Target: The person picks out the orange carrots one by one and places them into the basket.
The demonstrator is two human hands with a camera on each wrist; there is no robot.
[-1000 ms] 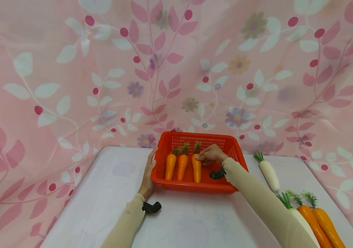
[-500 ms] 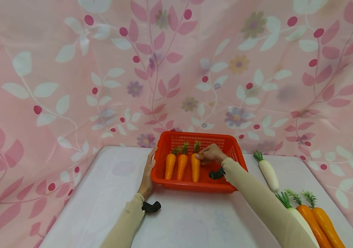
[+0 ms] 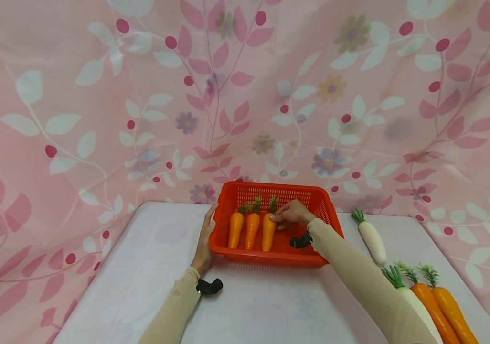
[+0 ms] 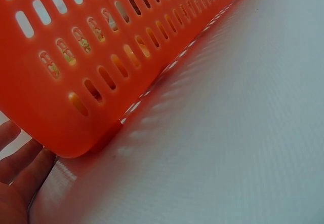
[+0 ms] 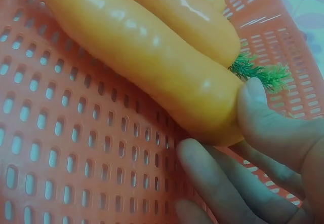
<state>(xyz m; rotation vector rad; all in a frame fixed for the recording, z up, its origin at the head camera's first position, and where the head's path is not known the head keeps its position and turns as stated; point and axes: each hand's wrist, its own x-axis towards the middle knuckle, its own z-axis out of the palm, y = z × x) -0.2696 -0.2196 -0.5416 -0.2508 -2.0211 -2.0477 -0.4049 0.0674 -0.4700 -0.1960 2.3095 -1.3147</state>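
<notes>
A red plastic basket [image 3: 266,260] with slotted walls stands on the table, three orange carrots lying side by side in it, leafy tops to the back. Inside it my right hand [image 3: 293,213] pinches the thick top end of the rightmost carrot [image 3: 268,233]. The right wrist view shows the thumb over that carrot [image 5: 147,62] and the fingers beside and under its end. At the basket's left side my left hand [image 3: 204,241] rests with fairly straight fingers against the outer wall. The left wrist view has those fingers [image 4: 30,171] at the basket's lower corner.
Right of the basket lies a white radish [image 3: 373,241] with green leaves. Nearer, partly behind my right sleeve, are another white radish [image 3: 421,308] and two carrots, one darker carrot [image 3: 431,306] and one lighter carrot [image 3: 453,310]. A pink floral cloth [image 3: 245,95] hangs behind the table.
The rightmost carrot's lower end has swung left, toward the middle carrot, as my right hand shifts slightly left with it. My left hand stays at the basket's side.
</notes>
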